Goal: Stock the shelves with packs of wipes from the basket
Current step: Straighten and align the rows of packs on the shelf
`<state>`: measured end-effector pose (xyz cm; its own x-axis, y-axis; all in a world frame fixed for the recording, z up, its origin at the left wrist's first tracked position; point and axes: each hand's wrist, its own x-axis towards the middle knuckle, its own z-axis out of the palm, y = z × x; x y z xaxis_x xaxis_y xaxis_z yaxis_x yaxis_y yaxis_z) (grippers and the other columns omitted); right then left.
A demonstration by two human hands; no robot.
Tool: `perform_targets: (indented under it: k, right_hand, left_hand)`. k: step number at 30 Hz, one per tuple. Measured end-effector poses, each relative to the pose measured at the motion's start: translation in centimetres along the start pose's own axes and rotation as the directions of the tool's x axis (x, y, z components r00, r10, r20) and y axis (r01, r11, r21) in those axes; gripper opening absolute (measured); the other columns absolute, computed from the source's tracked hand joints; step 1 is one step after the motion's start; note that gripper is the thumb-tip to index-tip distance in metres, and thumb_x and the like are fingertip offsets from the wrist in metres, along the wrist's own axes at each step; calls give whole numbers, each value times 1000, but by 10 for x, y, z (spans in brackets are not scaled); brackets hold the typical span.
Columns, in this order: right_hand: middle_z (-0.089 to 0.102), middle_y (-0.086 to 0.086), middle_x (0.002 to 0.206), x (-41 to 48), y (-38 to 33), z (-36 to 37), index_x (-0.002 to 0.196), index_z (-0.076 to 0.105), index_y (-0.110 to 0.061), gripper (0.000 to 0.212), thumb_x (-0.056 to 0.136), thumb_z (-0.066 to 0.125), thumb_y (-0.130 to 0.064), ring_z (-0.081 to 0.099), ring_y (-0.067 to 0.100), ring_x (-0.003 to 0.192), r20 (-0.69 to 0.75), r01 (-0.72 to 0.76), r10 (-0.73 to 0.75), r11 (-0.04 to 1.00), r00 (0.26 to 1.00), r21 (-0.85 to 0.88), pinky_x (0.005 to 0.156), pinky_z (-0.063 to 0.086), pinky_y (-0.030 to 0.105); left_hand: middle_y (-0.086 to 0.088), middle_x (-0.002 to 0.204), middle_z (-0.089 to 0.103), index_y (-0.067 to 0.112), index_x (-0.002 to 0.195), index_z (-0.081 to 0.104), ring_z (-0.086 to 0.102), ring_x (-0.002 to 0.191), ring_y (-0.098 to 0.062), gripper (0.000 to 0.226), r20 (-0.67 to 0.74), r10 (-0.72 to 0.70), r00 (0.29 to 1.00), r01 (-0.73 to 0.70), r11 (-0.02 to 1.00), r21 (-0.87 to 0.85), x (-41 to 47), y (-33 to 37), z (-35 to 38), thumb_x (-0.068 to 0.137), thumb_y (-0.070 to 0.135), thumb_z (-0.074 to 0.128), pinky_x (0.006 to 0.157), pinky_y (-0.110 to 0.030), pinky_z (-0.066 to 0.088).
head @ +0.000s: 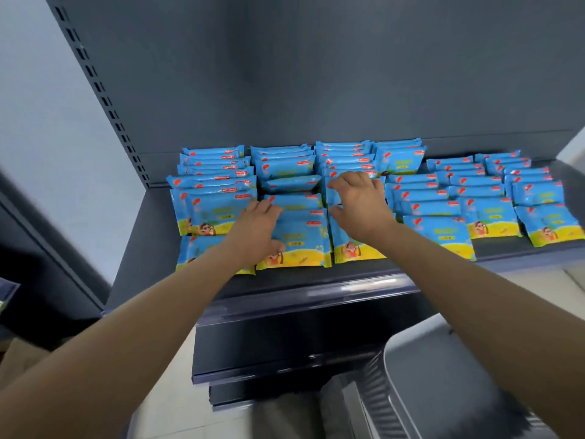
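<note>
Several rows of blue and yellow packs of wipes (493,217) stand leaning back in columns on the dark grey shelf (148,248). My left hand (256,229) lies across the front packs (300,242) of the second column, fingers stretched over their left edge and thumb spread below. My right hand (361,204) reaches into the third column, its fingers and thumb curled round the top of a pack (332,198) there. The grey basket (443,375) sits at the lower right; its contents are hidden from this angle.
The shelf's back panel (316,74) rises behind the packs, with a slotted upright (104,99) at the left. A clear price rail (316,299) runs along the shelf's front edge. A lower shelf (285,353) juts out beneath it.
</note>
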<state>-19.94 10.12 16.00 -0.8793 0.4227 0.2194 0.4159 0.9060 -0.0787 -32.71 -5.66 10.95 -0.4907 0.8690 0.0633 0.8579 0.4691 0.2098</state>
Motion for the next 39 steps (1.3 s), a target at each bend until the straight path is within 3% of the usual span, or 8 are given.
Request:
perform_targets:
  k: [5, 11, 17, 22, 25, 32, 36, 39]
  right_hand:
    - [42, 5, 137, 16, -15, 3, 135, 43, -16, 46, 91, 54, -26, 31, 26, 130, 18, 15, -15, 1000, 1000, 2, 104, 23, 40]
    - [41, 5, 138, 36, -43, 6, 136, 41, -16, 50, 90, 55, -28, 31, 25, 130, -20, 178, -177, 984, 984, 22, 104, 23, 39]
    - [39, 5, 141, 72, -77, 19, 139, 36, -16, 54, 90, 55, -31, 28, 26, 133, 55, 337, -342, 938, 938, 86, 106, 24, 42]
    - [36, 4, 143, 98, -98, 42, 138, 37, -15, 59, 86, 60, -31, 27, 26, 133, 125, 413, -425, 904, 896, 115, 107, 24, 42]
    - [34, 5, 143, 107, -104, 55, 136, 37, -15, 63, 82, 64, -33, 26, 27, 133, 183, 433, -446, 895, 876, 108, 107, 23, 44]
    - [27, 4, 146, 116, -110, 68, 143, 21, -19, 85, 76, 70, -37, 22, 29, 135, 255, 421, -429, 903, 867, 89, 109, 21, 48]
    - [28, 8, 144, 121, -118, 65, 144, 19, -15, 92, 73, 72, -38, 24, 30, 135, 293, 411, -398, 912, 869, 19, 110, 21, 49]
    - [32, 10, 141, 126, -125, 63, 142, 23, -12, 89, 73, 72, -38, 28, 30, 132, 287, 403, -378, 915, 880, -30, 110, 24, 48]
  left_hand:
    - [-4, 133, 40, 15, 137, 35, 31, 126, -23, 64, -128, 25, 991, -35, 996, -77, -8, -10, -10, 84, 33, 65, 103, -33, 26]
    - [-3, 130, 43, 15, 133, 41, 33, 122, -20, 61, -252, 38, 967, -54, 997, -57, -29, -27, -35, 82, 31, 67, 101, -26, 22]
    - [-1, 123, 48, 16, 124, 49, 41, 117, -19, 57, -22, -96, 995, 96, 995, 26, -61, -68, -41, 75, 32, 73, 96, -27, 30]
    - [-3, 126, 49, 21, 129, 47, 43, 117, -23, 65, 133, -285, 949, 268, 954, 133, -72, -94, -36, 71, 38, 72, 97, -32, 35]
    - [-3, 129, 48, 21, 134, 43, 43, 120, -25, 72, 182, -335, 924, 321, 941, 102, -70, -102, -32, 70, 40, 72, 98, -33, 35]
    - [-1, 133, 45, 25, 136, 39, 41, 122, -24, 79, 323, -325, 889, 330, 943, 38, -57, -115, -29, 67, 36, 76, 98, -34, 37]
    - [0, 135, 39, 24, 139, 35, 33, 124, -23, 88, 343, -300, 890, 298, 953, 59, -55, -121, -28, 63, 45, 76, 101, -35, 34]
    - [-3, 123, 39, 18, 133, 41, 36, 117, -23, 88, 301, -308, 903, 299, 951, 76, -53, -125, -29, 59, 50, 77, 96, -33, 37]
